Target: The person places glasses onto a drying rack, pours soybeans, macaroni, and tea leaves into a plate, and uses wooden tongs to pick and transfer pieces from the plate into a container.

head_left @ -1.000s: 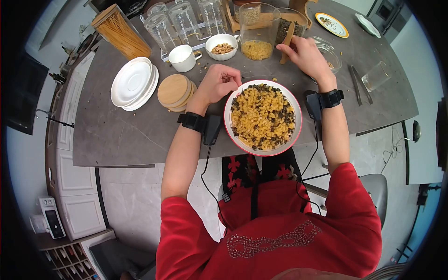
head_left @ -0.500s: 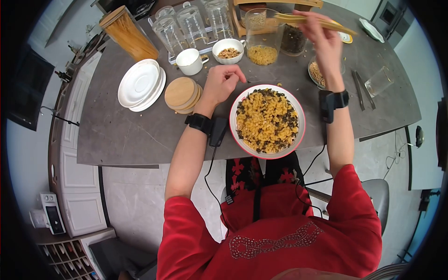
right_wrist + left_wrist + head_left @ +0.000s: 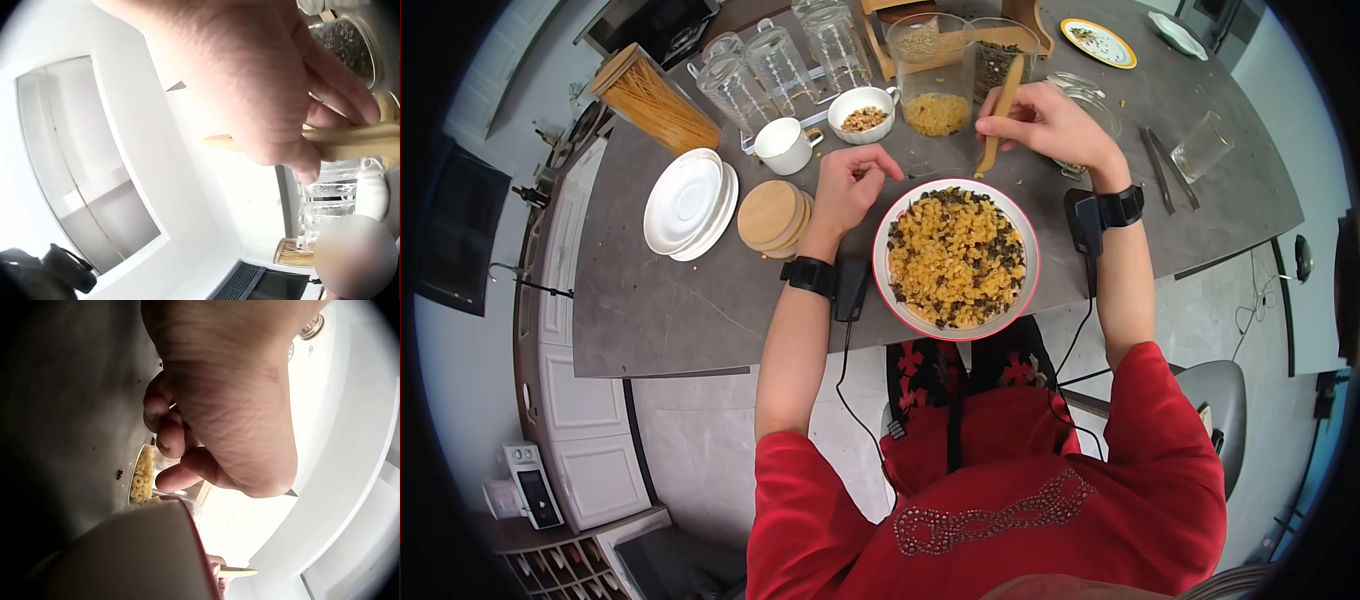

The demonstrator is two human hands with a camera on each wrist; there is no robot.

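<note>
My right hand [image 3: 1050, 125] grips wooden tongs [image 3: 1002, 115], their tips pointing down just beyond the far rim of a red-rimmed white bowl [image 3: 882, 265]. Yellow macaroni [image 3: 955, 250] mixed with dark bits fills that bowl. In the right wrist view the thumb and fingers close round the tongs [image 3: 350, 142]. My left hand [image 3: 850, 185] holds nothing; its fingers curl loosely beside the bowl's far left rim. The left wrist view shows its underside above the table, with the bowl's side [image 3: 137, 556] below. Beyond the bowl stands a clear container [image 3: 930, 70] with some macaroni at its bottom.
A white cup [image 3: 785, 148], a bowl of nuts [image 3: 863, 115] and wooden coasters [image 3: 770, 215] lie left of centre, near stacked white plates [image 3: 685, 205]. Glass mugs [image 3: 780, 65] stand behind. Metal tongs [image 3: 1157, 170] and a drinking glass [image 3: 1203, 148] are on the right.
The right hand lifted the tongs to a level pose over the jars, then brought them down and left, tips toward the bowl. The left hand came slightly away from the bowl's rim.
</note>
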